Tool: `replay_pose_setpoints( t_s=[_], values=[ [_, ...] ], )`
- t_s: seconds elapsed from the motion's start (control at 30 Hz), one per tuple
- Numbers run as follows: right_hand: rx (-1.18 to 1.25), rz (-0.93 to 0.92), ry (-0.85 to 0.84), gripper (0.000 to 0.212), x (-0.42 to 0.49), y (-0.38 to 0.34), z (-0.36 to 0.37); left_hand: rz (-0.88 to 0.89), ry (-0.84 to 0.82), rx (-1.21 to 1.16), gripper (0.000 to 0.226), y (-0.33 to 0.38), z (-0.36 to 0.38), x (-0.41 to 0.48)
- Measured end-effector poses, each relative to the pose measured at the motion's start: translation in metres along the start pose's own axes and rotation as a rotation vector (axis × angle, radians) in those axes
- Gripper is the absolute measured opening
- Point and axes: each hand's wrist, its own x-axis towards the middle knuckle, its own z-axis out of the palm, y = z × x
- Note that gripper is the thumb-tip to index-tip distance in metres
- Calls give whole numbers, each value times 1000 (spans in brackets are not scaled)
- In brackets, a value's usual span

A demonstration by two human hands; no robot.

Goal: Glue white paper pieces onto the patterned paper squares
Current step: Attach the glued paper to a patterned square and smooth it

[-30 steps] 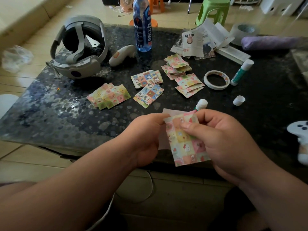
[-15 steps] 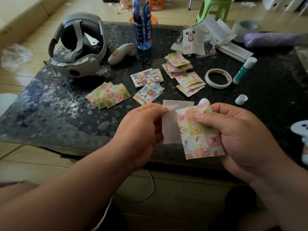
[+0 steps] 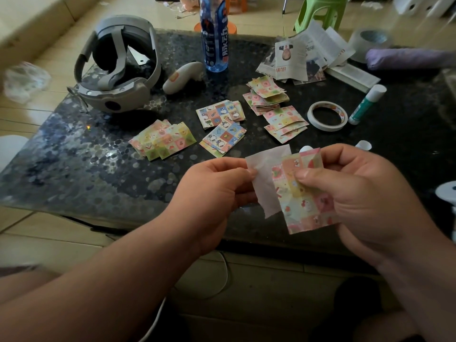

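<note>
**Two hands, two papers, over the table edge**

Left hand pinches the white paper piece by its left edge. Right hand grips the patterned paper square, thumb pressed across its face. The square overlaps the white piece's right side, and the right fingertips are hidden behind it

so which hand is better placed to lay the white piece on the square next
Left, probably: the left hand pinches the white paper piece, which meets the patterned square at its left edge, while the right hand is taken up gripping that square.
</note>
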Motion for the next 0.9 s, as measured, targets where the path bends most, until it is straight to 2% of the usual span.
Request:
replay_pose_setpoints(
  t_s=[0.27,0.6,0.9],
  values=[
    [-218,-115,19,9,2,3,-1,30,-66,51,11,3,1,-7],
    [12,46,-27,11,4,-2,-1,-31,-148,-93,6,5,2,-10],
    [11,76,-20,8,4,-5,-1,-7,-146,-22,15,2,1,-7]
  ],
)
